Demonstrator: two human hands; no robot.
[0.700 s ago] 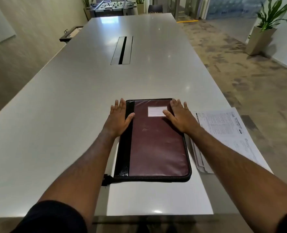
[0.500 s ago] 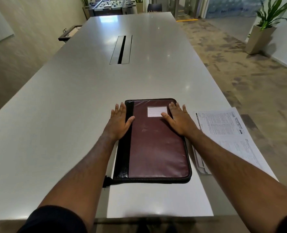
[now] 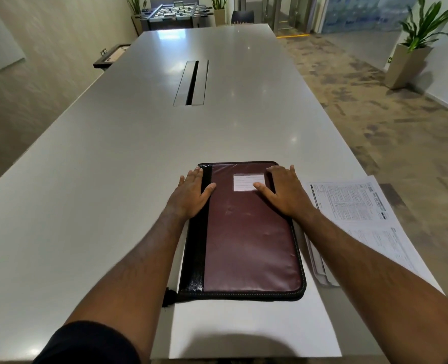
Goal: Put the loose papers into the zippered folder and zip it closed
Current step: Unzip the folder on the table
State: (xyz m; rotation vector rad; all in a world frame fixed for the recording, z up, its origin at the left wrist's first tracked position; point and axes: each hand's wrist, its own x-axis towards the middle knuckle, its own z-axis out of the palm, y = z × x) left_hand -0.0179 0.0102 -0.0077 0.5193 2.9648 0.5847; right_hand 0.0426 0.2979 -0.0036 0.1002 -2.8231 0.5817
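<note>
Right now I see the long grey table (image 3: 112, 179) filling most of the view, with the zippered folder (image 3: 246, 240) lying flat and closed near its front edge. Just to its right, the loose papers (image 3: 362, 206) lie on the table, their left edge partly hidden by my right forearm. Both my hands are spread flat, gripping nothing: the left hand (image 3: 188, 195) rests across the folder's black spine strip, and the right hand (image 3: 286, 193) presses on its maroon cover beside the white label (image 3: 245, 181).
</note>
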